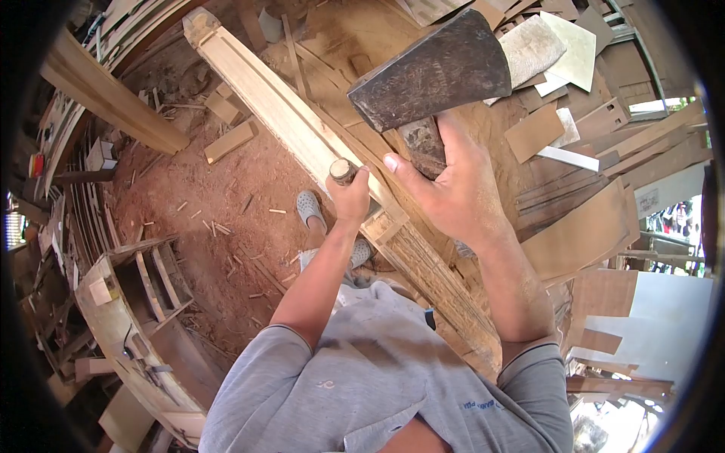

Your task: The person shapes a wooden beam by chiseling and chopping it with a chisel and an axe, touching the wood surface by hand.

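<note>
A long pale timber (283,113) runs diagonally under my hands, with grooves cut along it. My left hand (350,198) is closed round what looks like a chisel, whose round wooden handle end (342,171) points up at me. The hand is over the middle of the timber; its blade is mostly hidden. On the right, my right hand (461,177) grips the short handle of a hatchet, the thumb stretched along it. The broad dark hatchet head (434,72) is raised above the timber and apart from the chisel.
Wood offcuts (230,142) and chips are scattered over the reddish dirt floor (226,189). A wooden cabinet frame (113,302) stands at lower left. Boards and scraps (536,128) pile up on the right. My foot in a grey clog (310,208) is beside the timber.
</note>
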The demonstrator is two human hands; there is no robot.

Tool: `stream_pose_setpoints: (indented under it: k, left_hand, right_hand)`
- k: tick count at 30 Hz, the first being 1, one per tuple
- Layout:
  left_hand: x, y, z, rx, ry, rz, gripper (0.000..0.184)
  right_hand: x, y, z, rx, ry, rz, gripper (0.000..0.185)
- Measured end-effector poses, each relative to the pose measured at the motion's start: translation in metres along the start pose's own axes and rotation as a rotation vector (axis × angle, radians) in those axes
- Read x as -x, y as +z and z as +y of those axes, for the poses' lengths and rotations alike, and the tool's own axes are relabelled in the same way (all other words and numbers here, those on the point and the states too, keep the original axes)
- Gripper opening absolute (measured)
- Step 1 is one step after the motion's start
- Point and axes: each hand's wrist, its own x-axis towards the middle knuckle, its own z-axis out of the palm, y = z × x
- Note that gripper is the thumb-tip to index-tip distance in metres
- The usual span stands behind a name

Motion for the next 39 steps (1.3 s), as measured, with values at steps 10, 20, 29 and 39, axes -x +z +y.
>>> stream_pose_setpoints:
  k: [10, 20, 29, 39]
  left_hand:
    - [-0.004, 0.018, 0.001, 0.012, 0.064, 0.024, 0.006]
    - [0.009, 0.022, 0.005, 0.001, 0.148, 0.118, 0.005]
    - [0.005, 0.012, -0.015, -0.003, 0.221, 0.081, 0.017]
    - [0.007, 0.015, -0.009, 0.058, 0.152, 0.081, 0.006]
  right_hand:
    - [-0.005, 0.004, -0.002, 0.007, 0.024, -0.028, 0.046]
    - [-0.016, 0.007, -0.002, 0.197, 0.059, -0.202, 0.048]
    - [-0.015, 0.038, 0.034, 0.623, 0.114, -0.717, 0.044]
    - [-0.019, 0.02, 0.019, 0.549, 0.093, -0.541, 0.043]
